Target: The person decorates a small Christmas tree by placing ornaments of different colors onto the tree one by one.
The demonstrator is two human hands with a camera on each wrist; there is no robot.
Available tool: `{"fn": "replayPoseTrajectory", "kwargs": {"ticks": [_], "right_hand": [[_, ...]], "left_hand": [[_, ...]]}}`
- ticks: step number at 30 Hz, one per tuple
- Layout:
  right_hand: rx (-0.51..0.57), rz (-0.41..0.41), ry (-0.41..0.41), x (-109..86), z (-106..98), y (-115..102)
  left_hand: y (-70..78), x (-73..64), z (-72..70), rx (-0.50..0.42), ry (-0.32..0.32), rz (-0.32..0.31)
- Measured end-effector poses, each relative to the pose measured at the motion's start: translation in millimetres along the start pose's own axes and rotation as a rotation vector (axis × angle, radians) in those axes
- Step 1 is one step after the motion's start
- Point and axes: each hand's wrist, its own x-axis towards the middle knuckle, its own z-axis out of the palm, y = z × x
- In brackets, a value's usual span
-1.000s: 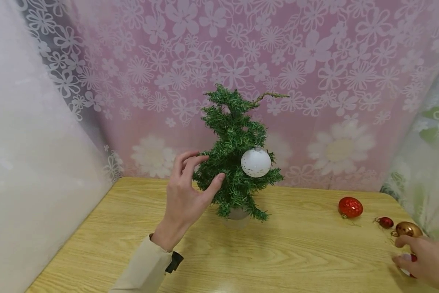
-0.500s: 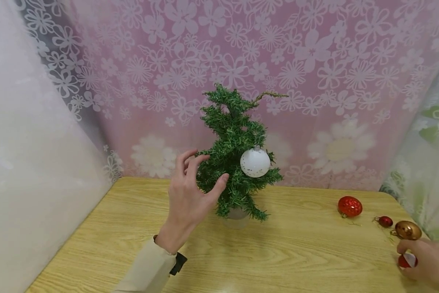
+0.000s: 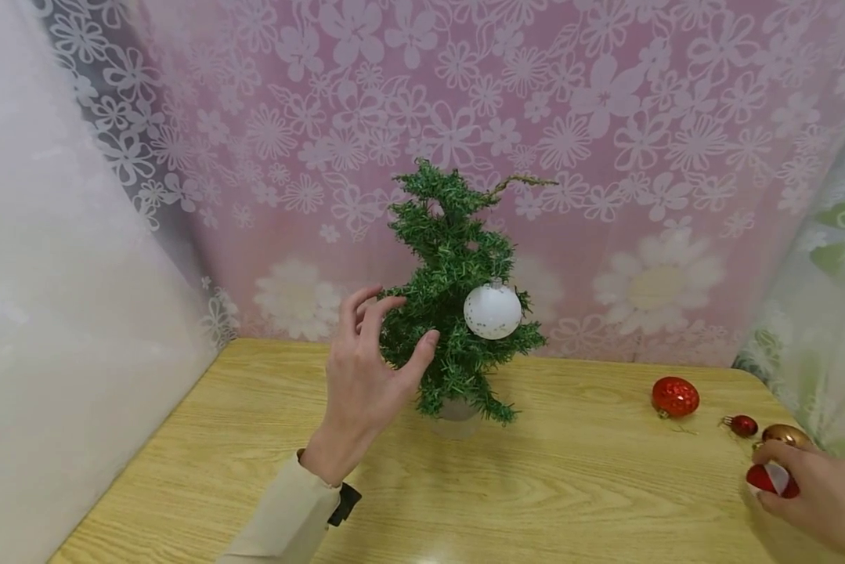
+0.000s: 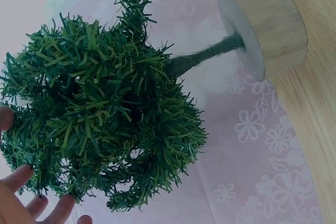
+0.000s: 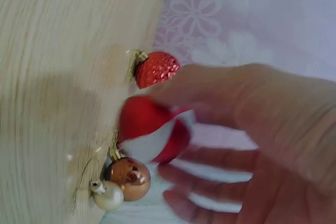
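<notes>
A small artificial Christmas tree (image 3: 446,262) stands on the table, a white bauble (image 3: 492,312) hanging on its right side. Beside its left branches is my left hand (image 3: 366,368), thumb and fingers spread in a wide curve with the tips at the needles. The tree's round base (image 4: 278,30) shows in the left wrist view. Far to the right, my right hand (image 3: 820,489) holds a red-and-white bauble (image 5: 147,127) between thumb and fingers, close over the table.
Around the right hand lie a shiny red bauble (image 3: 676,397), a small dark red one (image 3: 743,426) and a gold one (image 3: 785,435). The right wrist view adds a small cream bauble (image 5: 108,196). Flowered curtains (image 3: 577,117) enclose the wooden table (image 3: 570,478).
My right hand has taken hold of the red-and-white bauble and brought it slightly left and up. The left hand has shifted a little to the right beside the tree.
</notes>
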Motion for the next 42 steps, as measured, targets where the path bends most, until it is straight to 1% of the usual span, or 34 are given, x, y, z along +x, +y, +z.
{"fn": "replayPoseTrajectory", "kwargs": {"ticks": [4,7,10,13,17,22,25,29,34,36,42], "right_hand": [[0.048,-0.027,0.203,4.3,-6,-14],[0.085,-0.030,0.294,4.7,-8,-21],[0.095,-0.047,0.357,4.3,-9,-27],[0.104,-0.052,0.376,4.7,-11,-32],[0.151,-0.081,0.420,3.8,-13,-41],[0.302,-0.135,0.504,1.2,-14,-52],[0.381,-0.149,0.536,0.9,-17,-57],[0.450,-0.152,0.552,-0.6,-20,-64],[0.532,-0.187,0.570,-2.9,-25,-71],[0.549,-0.196,0.578,-3.0,-27,-74],[0.589,-0.202,0.602,-3.5,-32,-84]], "left_hand": [[-2.3,1.2,-0.8,-0.006,0.007,0.012],[-4.1,1.6,-1.4,-0.016,0.008,0.024],[-5.9,2.1,-2.4,-0.028,-0.007,0.027],[-8.5,3.4,-4.1,-0.048,-0.026,0.022],[-13.7,6.0,-6.9,-0.077,-0.060,0.017],[-22.7,8.3,-9.5,-0.119,-0.113,0.003],[-27.9,9.7,-10.0,-0.136,-0.136,-0.001],[-33.9,10.9,-9.9,-0.161,-0.159,0.005],[-39.9,13.5,-8.8,-0.197,-0.174,0.019],[-41.8,15.2,-8.6,-0.206,-0.178,0.023],[-45.4,19.8,-9.2,-0.229,-0.207,0.000]]}}
